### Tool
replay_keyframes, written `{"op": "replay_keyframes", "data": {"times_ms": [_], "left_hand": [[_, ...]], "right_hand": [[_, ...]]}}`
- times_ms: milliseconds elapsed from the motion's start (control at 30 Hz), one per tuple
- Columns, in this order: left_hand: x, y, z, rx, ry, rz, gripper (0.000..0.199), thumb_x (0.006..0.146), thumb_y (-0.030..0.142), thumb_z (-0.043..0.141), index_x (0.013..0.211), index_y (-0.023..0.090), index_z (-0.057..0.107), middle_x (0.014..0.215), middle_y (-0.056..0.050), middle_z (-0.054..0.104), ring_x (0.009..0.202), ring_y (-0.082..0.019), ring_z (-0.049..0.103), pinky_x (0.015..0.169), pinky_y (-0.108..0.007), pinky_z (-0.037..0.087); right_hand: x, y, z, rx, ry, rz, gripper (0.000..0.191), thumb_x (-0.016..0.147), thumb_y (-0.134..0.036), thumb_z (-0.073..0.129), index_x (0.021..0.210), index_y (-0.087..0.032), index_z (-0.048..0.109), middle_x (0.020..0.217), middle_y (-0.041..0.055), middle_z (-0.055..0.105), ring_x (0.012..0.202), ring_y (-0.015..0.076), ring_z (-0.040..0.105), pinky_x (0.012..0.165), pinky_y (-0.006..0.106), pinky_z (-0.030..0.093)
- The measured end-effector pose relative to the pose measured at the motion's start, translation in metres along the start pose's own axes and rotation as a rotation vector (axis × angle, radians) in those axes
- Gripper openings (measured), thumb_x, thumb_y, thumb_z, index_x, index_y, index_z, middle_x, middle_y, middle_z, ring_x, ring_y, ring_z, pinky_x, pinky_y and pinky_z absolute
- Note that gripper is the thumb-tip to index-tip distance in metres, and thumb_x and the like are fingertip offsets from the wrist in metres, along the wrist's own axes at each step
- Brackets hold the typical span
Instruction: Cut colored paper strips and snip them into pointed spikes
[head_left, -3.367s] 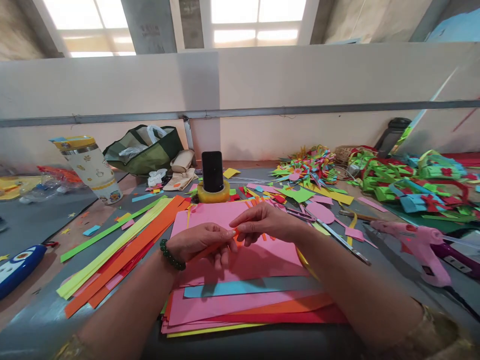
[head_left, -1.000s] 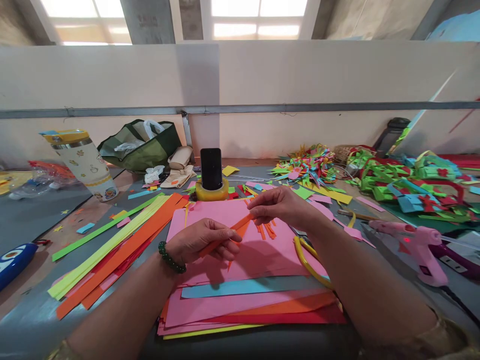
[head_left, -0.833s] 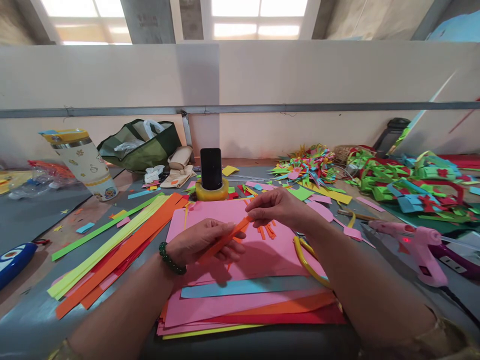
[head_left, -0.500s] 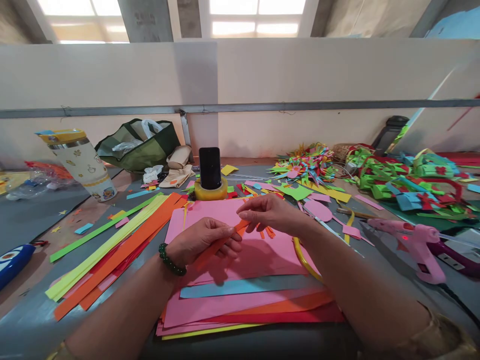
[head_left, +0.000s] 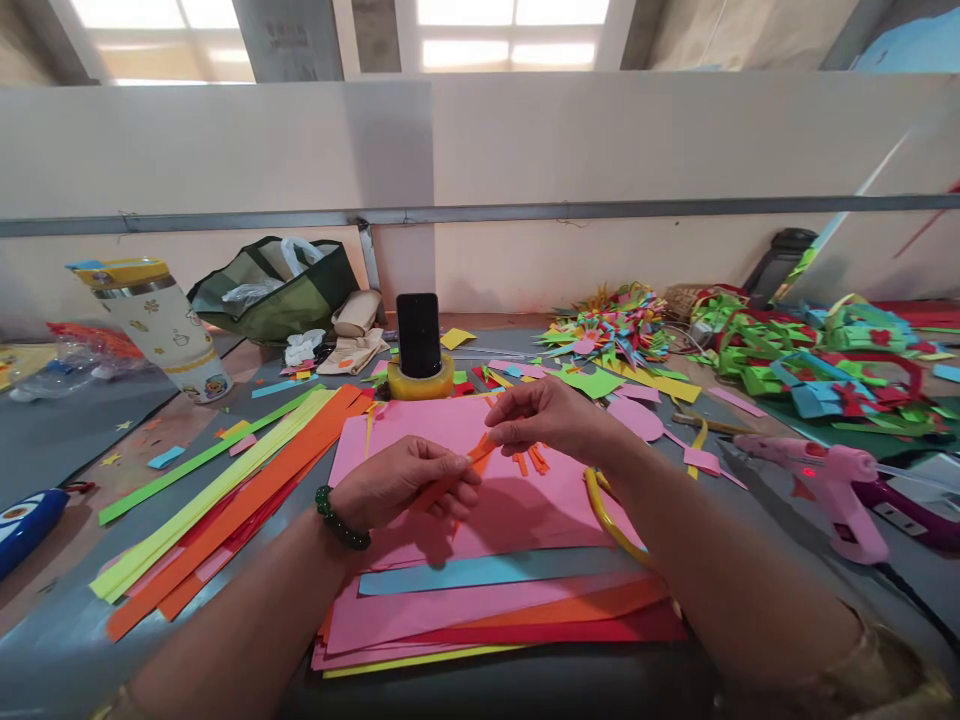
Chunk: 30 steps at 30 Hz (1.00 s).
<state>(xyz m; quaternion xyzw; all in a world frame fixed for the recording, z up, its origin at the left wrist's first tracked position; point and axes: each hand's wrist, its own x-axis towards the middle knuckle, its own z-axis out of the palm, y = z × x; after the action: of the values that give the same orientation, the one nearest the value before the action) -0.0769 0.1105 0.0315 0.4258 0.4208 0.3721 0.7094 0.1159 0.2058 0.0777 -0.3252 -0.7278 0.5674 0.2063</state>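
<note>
Between my two hands, an orange paper strip [head_left: 480, 455] is held above a stack of pink paper sheets [head_left: 517, 520]. My left hand [head_left: 427, 475], with a dark green bead bracelet on the wrist, pinches it between thumb and forefinger. My right hand [head_left: 536, 420] pinches its upper end, fingers curled over so the tips partly hide the paper. Small orange cut pieces [head_left: 534, 460] lie on the pink sheet just past my right hand. A yellow looped handle [head_left: 611, 515] rests by my right forearm, partly covered by it. Across the stack lies a light blue strip [head_left: 480, 572].
Long paper strips [head_left: 247, 500] lie to the left, near a tumbler [head_left: 161, 320]. A phone [head_left: 419, 335] stands in a tape roll [head_left: 421, 380]. At right are a pink glue gun [head_left: 832, 490], a pile of paper flowers [head_left: 607, 325] and small paper baskets [head_left: 847, 385].
My right hand has shifted slightly right, away from my left. More of the orange strip shows between the fingers. My left hand has stayed nearly in place.
</note>
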Motion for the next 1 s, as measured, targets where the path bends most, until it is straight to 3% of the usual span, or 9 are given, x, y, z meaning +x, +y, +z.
{"op": "replay_keyframes", "data": {"times_ms": [267, 500, 633, 1000], "left_hand": [[-0.001, 0.002, 0.001, 0.012, 0.070, -0.010, 0.031, 0.063, 0.038, 0.079, 0.074, 0.010, 0.071, 0.065, -0.004, 0.070, 0.053, -0.009, 0.063, 0.053, -0.018, 0.046], [-0.006, 0.006, -0.003, 0.025, 0.044, -0.037, 0.033, 0.071, 0.042, 0.072, 0.078, 0.010, 0.072, 0.072, -0.007, 0.072, 0.058, -0.010, 0.065, 0.056, -0.019, 0.048], [-0.007, 0.009, -0.004, 0.035, 0.064, -0.051, 0.031, 0.068, 0.040, 0.075, 0.077, 0.011, 0.071, 0.074, -0.006, 0.073, 0.061, -0.011, 0.067, 0.054, -0.017, 0.047], [-0.011, 0.014, -0.008, 0.101, 0.129, -0.014, 0.031, 0.062, 0.038, 0.079, 0.075, 0.011, 0.071, 0.070, -0.005, 0.072, 0.057, -0.010, 0.064, 0.059, -0.021, 0.051]], "right_hand": [[-0.002, 0.000, -0.004, -0.011, 0.012, -0.014, 0.030, 0.054, -0.032, 0.082, 0.073, -0.013, 0.067, 0.057, -0.0002, 0.066, 0.052, 0.0118, 0.063, 0.051, 0.021, 0.050], [-0.007, -0.011, -0.017, -0.015, 0.101, -0.018, 0.030, 0.053, -0.031, 0.084, 0.071, -0.013, 0.069, 0.060, 0.0018, 0.069, 0.054, 0.0110, 0.064, 0.053, 0.020, 0.052], [-0.010, -0.015, -0.025, 0.026, 0.135, -0.002, 0.032, 0.048, -0.032, 0.086, 0.068, -0.014, 0.069, 0.059, 0.0011, 0.068, 0.052, 0.0103, 0.063, 0.053, 0.020, 0.052], [-0.012, -0.015, -0.026, -0.003, 0.091, 0.010, 0.032, 0.049, -0.032, 0.085, 0.070, -0.014, 0.068, 0.060, 0.0010, 0.068, 0.053, 0.0108, 0.063, 0.053, 0.021, 0.051]]}}
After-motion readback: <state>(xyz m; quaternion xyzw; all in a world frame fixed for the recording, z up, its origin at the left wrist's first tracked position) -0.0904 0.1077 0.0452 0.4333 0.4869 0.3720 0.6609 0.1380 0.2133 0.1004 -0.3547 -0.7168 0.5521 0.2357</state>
